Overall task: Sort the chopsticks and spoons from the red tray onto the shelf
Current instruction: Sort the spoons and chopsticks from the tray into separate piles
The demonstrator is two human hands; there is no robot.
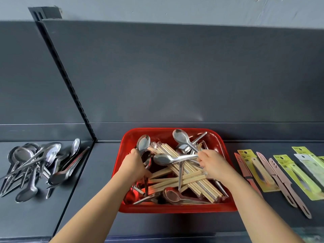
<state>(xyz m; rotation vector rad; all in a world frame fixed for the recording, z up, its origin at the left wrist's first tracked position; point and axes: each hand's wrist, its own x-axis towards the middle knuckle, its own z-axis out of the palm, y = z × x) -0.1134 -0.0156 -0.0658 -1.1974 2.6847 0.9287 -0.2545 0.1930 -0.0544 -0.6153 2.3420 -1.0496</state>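
A red tray (175, 208) stands on the dark shelf (98, 172), filled with metal spoons and wrapped bundles of wooden chopsticks (192, 179). My left hand (134, 165) is inside the tray's left side, gripping the handles of a few spoons (143, 142) whose bowls stick up. My right hand (210, 163) is over the tray's right side and pinches the handles of two spoons: one bowl (180, 136) points up and back, the other (162, 159) points left. More spoons (172, 196) lie at the tray's front.
A heap of metal spoons (36, 165) lies on the left shelf section, past a slotted upright (70, 85). To the right of the tray lie pink knives (280, 179) and yellow-carded packaged knives (257, 171). The shelf's back panel rises behind.
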